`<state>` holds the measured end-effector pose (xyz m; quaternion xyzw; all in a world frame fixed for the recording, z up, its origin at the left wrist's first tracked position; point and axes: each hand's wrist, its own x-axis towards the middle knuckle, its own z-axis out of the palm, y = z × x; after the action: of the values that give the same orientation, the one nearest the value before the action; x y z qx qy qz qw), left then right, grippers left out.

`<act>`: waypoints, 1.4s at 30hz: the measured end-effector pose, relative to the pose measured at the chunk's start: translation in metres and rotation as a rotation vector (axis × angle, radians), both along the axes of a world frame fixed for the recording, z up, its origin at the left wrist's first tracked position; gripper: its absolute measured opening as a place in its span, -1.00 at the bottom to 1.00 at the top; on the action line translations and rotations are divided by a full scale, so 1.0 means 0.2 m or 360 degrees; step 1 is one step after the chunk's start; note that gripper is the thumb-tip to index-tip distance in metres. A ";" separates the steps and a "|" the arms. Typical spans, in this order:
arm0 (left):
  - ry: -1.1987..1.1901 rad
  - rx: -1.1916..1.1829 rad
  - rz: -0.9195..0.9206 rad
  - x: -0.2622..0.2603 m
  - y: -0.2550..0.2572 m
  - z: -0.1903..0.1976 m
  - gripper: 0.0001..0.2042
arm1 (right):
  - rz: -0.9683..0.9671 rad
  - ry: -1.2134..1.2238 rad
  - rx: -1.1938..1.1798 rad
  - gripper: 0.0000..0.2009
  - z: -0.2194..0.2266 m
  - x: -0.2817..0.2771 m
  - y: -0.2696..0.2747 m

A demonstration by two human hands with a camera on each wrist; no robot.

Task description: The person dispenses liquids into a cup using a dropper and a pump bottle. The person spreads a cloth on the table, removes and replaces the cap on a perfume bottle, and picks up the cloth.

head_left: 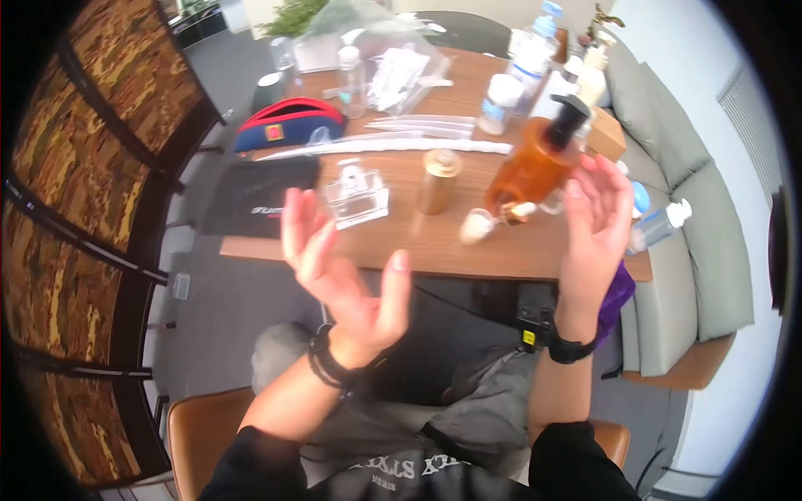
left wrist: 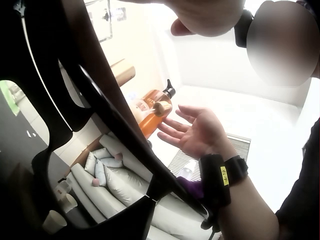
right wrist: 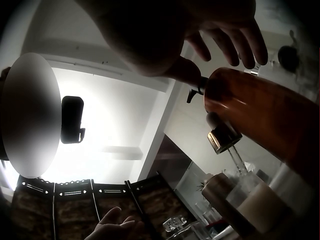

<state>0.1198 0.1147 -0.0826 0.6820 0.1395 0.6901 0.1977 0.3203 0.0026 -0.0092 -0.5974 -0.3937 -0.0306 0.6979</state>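
In the head view both hands are raised at the table's near edge, holding nothing. The left hand [head_left: 347, 288] has its palm up and fingers spread, nearest to a clear acrylic stand [head_left: 357, 196]. The right hand [head_left: 595, 225], fingers loosely bent, is beside an amber pump bottle [head_left: 535, 167]; whether they touch is unclear. Close to the bottle's base are a small jar [head_left: 476, 227] and a gold-capped dropper [head_left: 520, 213]. A gold cylinder [head_left: 439, 184] stands upright between the hands. The right wrist view shows the right hand [right wrist: 200, 37] over the amber bottle [right wrist: 260, 110].
On the table [head_left: 401, 250] lie a black pouch [head_left: 259, 196], a red and blue case [head_left: 288, 125] and a long white strip [head_left: 384, 145]. Several bottles crowd the far right, including a white jar [head_left: 499, 104]. A clear bag [head_left: 393, 75] is at the back. A sofa [head_left: 714, 250] stands right.
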 end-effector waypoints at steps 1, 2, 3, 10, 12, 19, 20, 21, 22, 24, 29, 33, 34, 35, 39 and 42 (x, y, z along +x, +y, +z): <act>0.0002 -0.0018 -0.0005 0.00 0.00 0.00 -0.28 | 0.0016 0.0029 0.0038 -0.55 0.01 -0.01 0.00; 0.0008 -0.0036 -0.0005 0.00 -0.01 0.00 -0.28 | 0.0021 0.0023 0.0067 -0.57 0.00 0.01 0.00; 0.0024 -0.0047 -0.0005 0.00 -0.02 0.01 -0.28 | 0.0004 -0.0007 0.0073 -0.58 0.01 0.00 -0.01; 0.0042 -0.0015 0.0001 -0.01 -0.01 0.00 -0.29 | -0.0284 -0.0248 0.0189 -0.77 0.02 -0.01 -0.03; 0.0047 -0.0014 -0.0011 -0.01 -0.01 0.01 -0.30 | -0.0293 -0.0242 0.0247 -0.79 0.03 -0.02 -0.03; -0.0030 -0.0002 -0.0059 0.01 0.01 -0.01 -0.35 | -0.0198 -0.0237 0.0003 -0.85 0.07 -0.08 -0.07; 0.0001 -0.0049 -0.0042 0.00 0.00 -0.01 -0.35 | -0.0208 -0.0334 -0.0106 -0.86 0.07 -0.09 -0.08; -0.0004 -0.0035 -0.0053 0.00 -0.01 -0.02 -0.35 | -0.0218 -0.0434 -0.0164 -0.87 0.08 -0.11 -0.07; -0.0023 0.0004 -0.0063 0.01 0.00 -0.02 -0.36 | -0.0197 -0.0421 -0.0177 -0.87 0.10 -0.13 -0.07; -0.0018 0.0007 -0.0047 0.01 0.01 -0.02 -0.36 | -0.0318 -0.0677 -0.0439 -0.87 0.11 -0.17 -0.09; 0.0025 0.0068 -0.0038 0.01 0.02 -0.01 -0.35 | -0.0411 -0.0531 -0.0647 -0.83 0.14 -0.23 -0.10; 0.0089 0.0106 -0.0085 -0.01 0.01 0.01 -0.38 | -0.0489 -0.0243 -0.0931 -0.59 0.13 -0.23 -0.07; 0.0091 0.0101 -0.0082 -0.01 0.01 0.01 -0.38 | -0.0485 -0.0243 -0.0936 -0.59 0.12 -0.22 -0.06; 0.0083 0.0105 -0.0090 -0.01 0.01 0.01 -0.38 | -0.0498 -0.0308 -0.0932 -0.53 0.10 -0.21 -0.05; 0.0087 0.0136 -0.0093 -0.01 0.02 0.01 -0.40 | -0.0529 -0.0346 -0.0962 -0.43 0.07 -0.19 -0.02; 0.0043 0.0119 -0.0114 0.00 0.03 0.00 -0.40 | -0.0544 -0.0345 -0.0990 -0.42 0.06 -0.19 -0.01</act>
<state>0.1189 0.1199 -0.0823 0.7027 0.0918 0.6781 0.1948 0.2814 0.0015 0.0031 -0.8314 -0.3503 -0.0887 0.4221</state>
